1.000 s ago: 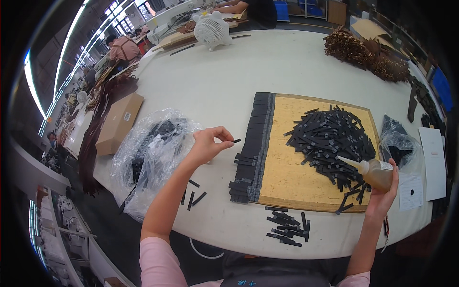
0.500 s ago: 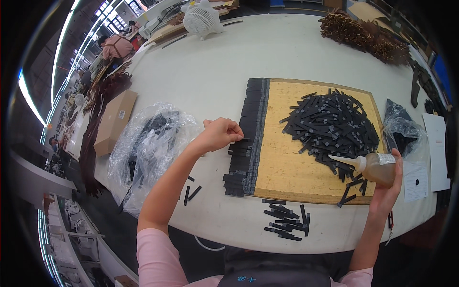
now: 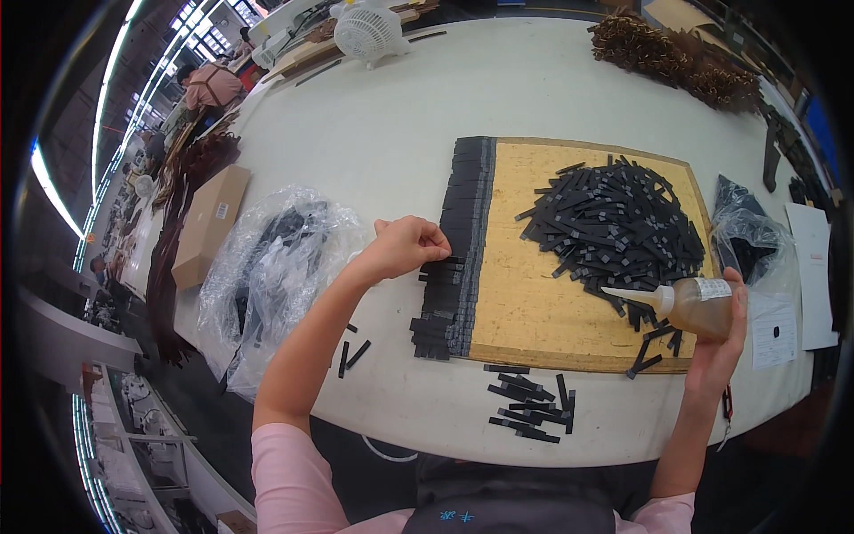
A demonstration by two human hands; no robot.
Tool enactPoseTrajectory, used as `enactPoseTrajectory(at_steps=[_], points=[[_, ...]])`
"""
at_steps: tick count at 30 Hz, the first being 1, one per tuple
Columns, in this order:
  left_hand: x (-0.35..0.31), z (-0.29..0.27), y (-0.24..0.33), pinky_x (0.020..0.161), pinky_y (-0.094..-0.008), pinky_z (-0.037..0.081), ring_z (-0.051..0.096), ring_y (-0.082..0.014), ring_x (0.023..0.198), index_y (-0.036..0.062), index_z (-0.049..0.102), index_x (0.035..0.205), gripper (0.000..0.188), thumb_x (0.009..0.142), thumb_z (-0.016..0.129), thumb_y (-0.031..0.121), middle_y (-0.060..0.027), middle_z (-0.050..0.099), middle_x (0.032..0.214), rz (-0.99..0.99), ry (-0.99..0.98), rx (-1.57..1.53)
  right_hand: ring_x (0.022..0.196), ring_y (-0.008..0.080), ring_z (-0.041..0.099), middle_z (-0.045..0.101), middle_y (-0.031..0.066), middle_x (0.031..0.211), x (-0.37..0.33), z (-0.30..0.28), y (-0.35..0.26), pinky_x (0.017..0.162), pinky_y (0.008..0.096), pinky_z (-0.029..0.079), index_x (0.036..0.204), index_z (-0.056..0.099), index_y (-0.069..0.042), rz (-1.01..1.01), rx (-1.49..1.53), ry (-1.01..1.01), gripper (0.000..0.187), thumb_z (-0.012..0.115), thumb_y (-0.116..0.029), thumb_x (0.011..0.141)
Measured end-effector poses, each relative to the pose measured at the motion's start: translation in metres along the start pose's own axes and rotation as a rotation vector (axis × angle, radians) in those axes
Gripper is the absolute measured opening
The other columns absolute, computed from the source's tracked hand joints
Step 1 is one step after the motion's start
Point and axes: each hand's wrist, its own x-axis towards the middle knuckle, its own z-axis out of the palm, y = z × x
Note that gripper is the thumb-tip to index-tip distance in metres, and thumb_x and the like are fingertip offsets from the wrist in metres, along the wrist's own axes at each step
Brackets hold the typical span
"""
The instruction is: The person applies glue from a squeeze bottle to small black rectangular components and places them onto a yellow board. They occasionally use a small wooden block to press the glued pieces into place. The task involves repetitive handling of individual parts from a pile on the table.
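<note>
A squeeze bottle (image 3: 694, 310) of amber liquid with a long white nozzle is gripped in my right hand (image 3: 714, 360); it lies tilted sideways, nozzle pointing left over the board. My left hand (image 3: 405, 245) is closed in a pinch on the outer end of a black strip at the left edge of the row. That row of black strips (image 3: 469, 191), laid side by side with grey ends, runs along the left side of a yellow-tan board (image 3: 525, 320). A heap of loose black strips (image 3: 618, 222) covers the board's right half.
Several stray strips (image 3: 532, 405) lie on the white table (image 3: 356, 133) near me. Clear plastic bags (image 3: 285, 267) and a cardboard box (image 3: 211, 227) stand left; another plastic bag (image 3: 754, 236) lies right. A white fan (image 3: 369, 36) and a brown bundle (image 3: 672, 67) sit at the back.
Both hands keep nearly the same places and grips. The bottle's nozzle has shifted slightly left. The whole view has moved a little.
</note>
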Motion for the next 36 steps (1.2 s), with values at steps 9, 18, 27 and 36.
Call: enactPoseTrajectory(at_steps=[9, 18, 27, 36], points=[[-0.004, 0.002, 0.000, 0.107, -0.0399, 0.021, 0.060, -0.0102, 0.078, 0.0115, 0.074, 0.089, 0.011, 0.085, 0.076, 0.022, 0.0041, 0.069, 0.077, -0.060, 0.080, -0.063, 0.119, 0.0140, 0.055, 0.057, 0.0058, 0.123, -0.002, 0.002, 0.000, 0.101, 0.0326, 0.046, 0.133, 0.054, -0.007, -0.015, -0.015, -0.016, 0.044, 0.049, -0.037, 0.101], [-0.014, 0.001, -0.001, 0.100, -0.0370, 0.024, 0.060, -0.0135, 0.085, 0.0113, 0.072, 0.085, 0.006, 0.085, 0.075, 0.017, 0.0023, 0.068, 0.078, 0.091, 0.189, 0.027, 0.118, 0.0145, 0.056, 0.057, 0.0067, 0.122, -0.004, 0.003, -0.002, 0.100, 0.0322, 0.046, 0.133, 0.054, -0.008, 0.001, -0.016, -0.023, 0.045, 0.050, -0.038, 0.100], [-0.014, 0.006, 0.003, 0.101, -0.0364, 0.024, 0.058, -0.0118, 0.086, 0.0112, 0.073, 0.084, 0.007, 0.084, 0.077, 0.017, 0.0032, 0.067, 0.077, 0.067, 0.161, 0.045, 0.117, 0.0147, 0.056, 0.057, 0.0066, 0.121, -0.005, 0.002, -0.003, 0.099, 0.0318, 0.047, 0.133, 0.054, -0.007, -0.003, -0.028, -0.040, 0.047, 0.053, -0.041, 0.099], [-0.015, 0.006, -0.002, 0.101, -0.0362, 0.024, 0.061, -0.0109, 0.082, 0.0108, 0.074, 0.085, 0.009, 0.083, 0.077, 0.019, 0.0020, 0.069, 0.078, 0.050, 0.159, 0.054, 0.116, 0.0143, 0.056, 0.057, 0.0060, 0.120, -0.005, 0.003, -0.003, 0.099, 0.0316, 0.047, 0.133, 0.054, -0.008, -0.001, -0.036, -0.044, 0.047, 0.053, -0.041, 0.099]])
